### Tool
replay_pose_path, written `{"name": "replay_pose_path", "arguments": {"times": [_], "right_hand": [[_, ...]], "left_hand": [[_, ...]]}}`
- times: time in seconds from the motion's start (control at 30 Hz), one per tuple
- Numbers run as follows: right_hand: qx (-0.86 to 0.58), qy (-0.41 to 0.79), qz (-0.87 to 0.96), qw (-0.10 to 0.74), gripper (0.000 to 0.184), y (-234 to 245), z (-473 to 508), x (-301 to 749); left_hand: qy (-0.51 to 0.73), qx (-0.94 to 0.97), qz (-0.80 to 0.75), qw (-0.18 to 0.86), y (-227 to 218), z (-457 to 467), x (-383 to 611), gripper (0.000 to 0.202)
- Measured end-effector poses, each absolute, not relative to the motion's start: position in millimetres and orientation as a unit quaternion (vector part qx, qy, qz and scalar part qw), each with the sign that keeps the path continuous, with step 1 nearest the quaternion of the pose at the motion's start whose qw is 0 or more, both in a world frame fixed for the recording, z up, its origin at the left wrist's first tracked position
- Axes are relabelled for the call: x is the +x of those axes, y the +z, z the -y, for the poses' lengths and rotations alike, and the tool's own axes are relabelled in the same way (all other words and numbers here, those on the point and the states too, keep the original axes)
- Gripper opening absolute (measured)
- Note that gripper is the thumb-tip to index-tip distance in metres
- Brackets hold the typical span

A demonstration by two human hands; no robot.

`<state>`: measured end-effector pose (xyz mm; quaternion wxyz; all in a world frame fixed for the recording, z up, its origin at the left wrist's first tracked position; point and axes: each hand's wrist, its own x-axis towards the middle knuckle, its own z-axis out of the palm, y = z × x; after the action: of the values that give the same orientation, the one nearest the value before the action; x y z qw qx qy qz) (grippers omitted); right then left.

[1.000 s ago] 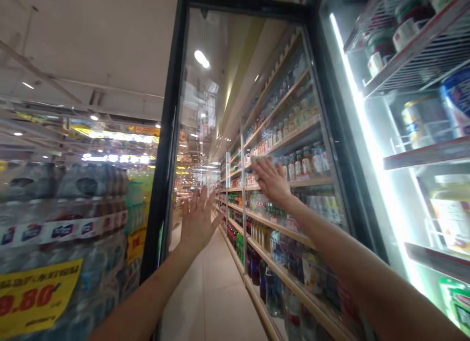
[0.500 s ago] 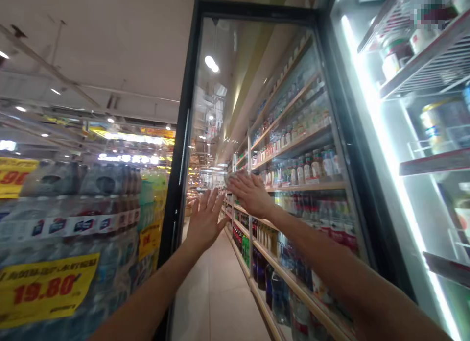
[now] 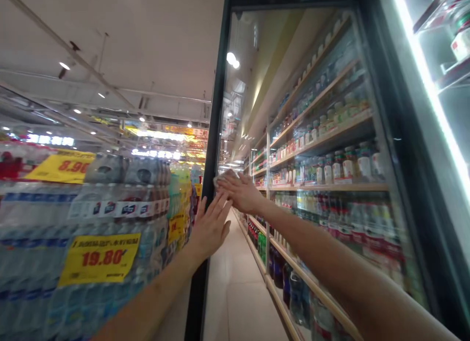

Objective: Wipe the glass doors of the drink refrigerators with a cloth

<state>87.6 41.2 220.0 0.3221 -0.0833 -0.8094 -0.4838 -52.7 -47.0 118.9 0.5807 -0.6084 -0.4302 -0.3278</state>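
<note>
A tall glass door (image 3: 253, 130) in a dark frame stands swung open in front of me. My right hand (image 3: 242, 193) presses a pale, crumpled cloth (image 3: 221, 178) flat against the glass, close to the frame's left edge. Most of the cloth is hidden under the fingers. Just below and to the left is my left hand (image 3: 210, 231), its fingers stretched and holding nothing. It lies over the door's left frame (image 3: 212, 150), with its fingertips close to the right hand; whether it touches the door I cannot tell.
Shrink-wrapped bottle packs (image 3: 121, 208) are stacked at left, with yellow price signs (image 3: 99, 258). Long shelves of bottles (image 3: 330, 186) show in the glass above a tiled floor (image 3: 244, 302). A lit cooler interior with a light strip (image 3: 428, 71) is at right.
My right hand has slid left across the glass with the cloth, towards the frame edge. My left hand now overlaps the frame. The view has turned slightly left.
</note>
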Motion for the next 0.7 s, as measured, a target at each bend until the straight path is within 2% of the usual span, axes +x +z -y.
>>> {"name": "replay_pose_path", "arguments": {"times": [0.03, 0.13, 0.2, 0.3, 0.47, 0.53, 0.6, 0.7], "right_hand": [[-0.095, -0.478, 0.805, 0.339, 0.048, 222.3, -40.8, 85.5], [-0.207, -0.427, 0.75, 0.462, 0.051, 250.8, -41.0, 86.2], [-0.24, -0.407, 0.729, 0.496, 0.052, 264.9, -40.4, 83.0], [-0.186, -0.432, 0.767, 0.437, 0.051, 235.1, -37.0, 70.5], [-0.056, -0.469, 0.818, 0.327, 0.047, 99.3, -37.2, 72.5], [0.001, -0.481, 0.827, 0.29, 0.049, 78.5, -39.6, 81.1], [-0.032, -0.475, 0.817, 0.325, 0.05, 92.5, -39.8, 87.4], [-0.182, -0.423, 0.764, 0.452, 0.05, 139.5, -38.0, 88.2]], "left_hand": [[-0.334, -0.598, 0.438, 0.583, 118.8, 52.0, -62.7, 0.046], [-0.349, -0.562, 0.465, 0.589, 118.2, 63.0, -89.6, 0.045], [-0.354, -0.548, 0.479, 0.588, 115.3, 66.5, -100.2, 0.047], [-0.364, -0.548, 0.489, 0.573, 103.4, 68.2, -105.4, 0.049], [-0.359, -0.564, 0.493, 0.557, 71.2, 68.6, -108.9, 0.05], [-0.355, -0.564, 0.497, 0.555, 61.2, 68.2, -110.8, 0.05], [-0.354, -0.568, 0.504, 0.546, 54.4, 67.8, -110.2, 0.051], [-0.36, -0.578, 0.51, 0.526, 46.0, 66.4, -102.6, 0.052]]}}
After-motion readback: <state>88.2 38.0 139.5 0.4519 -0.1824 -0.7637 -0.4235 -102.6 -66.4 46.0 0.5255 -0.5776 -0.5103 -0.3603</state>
